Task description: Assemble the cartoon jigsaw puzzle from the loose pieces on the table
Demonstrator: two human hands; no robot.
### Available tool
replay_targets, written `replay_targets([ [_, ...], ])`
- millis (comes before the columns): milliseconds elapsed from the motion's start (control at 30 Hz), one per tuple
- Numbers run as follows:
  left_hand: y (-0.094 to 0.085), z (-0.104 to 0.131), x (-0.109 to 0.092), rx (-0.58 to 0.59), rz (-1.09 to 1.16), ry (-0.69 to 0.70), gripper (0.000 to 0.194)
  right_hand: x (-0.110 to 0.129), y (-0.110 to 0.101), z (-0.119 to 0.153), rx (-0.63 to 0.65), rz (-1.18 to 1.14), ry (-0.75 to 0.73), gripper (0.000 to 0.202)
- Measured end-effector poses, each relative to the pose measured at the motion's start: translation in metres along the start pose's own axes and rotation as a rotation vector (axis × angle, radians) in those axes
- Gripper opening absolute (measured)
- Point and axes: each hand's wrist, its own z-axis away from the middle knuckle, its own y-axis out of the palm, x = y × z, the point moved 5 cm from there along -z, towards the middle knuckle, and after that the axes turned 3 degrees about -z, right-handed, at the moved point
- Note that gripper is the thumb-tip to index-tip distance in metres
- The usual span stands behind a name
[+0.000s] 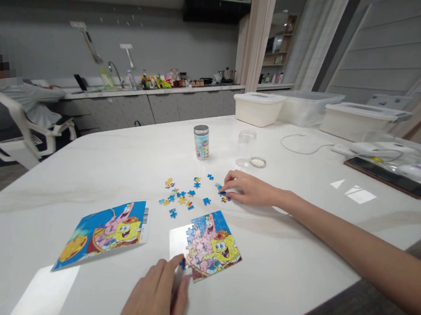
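A partly joined jigsaw puzzle (pixel 219 244) with cartoon characters lies flat on the white table. At its left edge, my left hand (pixel 155 298) pinches a small dark blue and red puzzle piece (pixel 183 264) between thumb and index finger. My right hand (pixel 249 188) is beyond the puzzle, its fingertips closed around a blue puzzle piece (pixel 222 193) in a small cluster; the fingers partly hide it. Several loose pieces (pixel 181 194) are scattered left of that hand. A printed picture sheet (pixel 107 231) showing the same characters lies to the left, slightly bent.
Behind the pieces stand a printed can (pixel 202 143) and a clear jar (pixel 246 146), with a round lid (pixel 258 162) beside it. Plastic boxes (pixel 260 108), a cable (pixel 300 153) and a phone (pixel 387 177) are at the right. A person (pixel 32 103) sits at the far left.
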Motion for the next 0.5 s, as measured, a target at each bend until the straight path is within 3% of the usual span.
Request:
replay_targets([
  [167, -0.002, -0.003, -0.003, -0.004, 0.015, -0.017, 0.035, -0.002, 0.0, 0.0, 0.005, -0.003, 0.016, 0.016],
  [300, -0.014, -0.004, -0.006, -0.047, 0.054, -0.057, 0.033, -0.002, 0.001, 0.0, 0.008, -0.007, 0.026, 0.017],
  [400, -0.035, -0.008, -0.007, -0.028, 0.04, -0.076, 0.029, -0.001, 0.003, 0.001, 0.021, -0.001, 0.022, 0.019],
  [500, -0.066, -0.028, -0.009, -0.073, -0.068, 0.044, 0.027, -0.001, 0.005, 0.002, 0.044, 0.004, 0.015, 0.02],
])
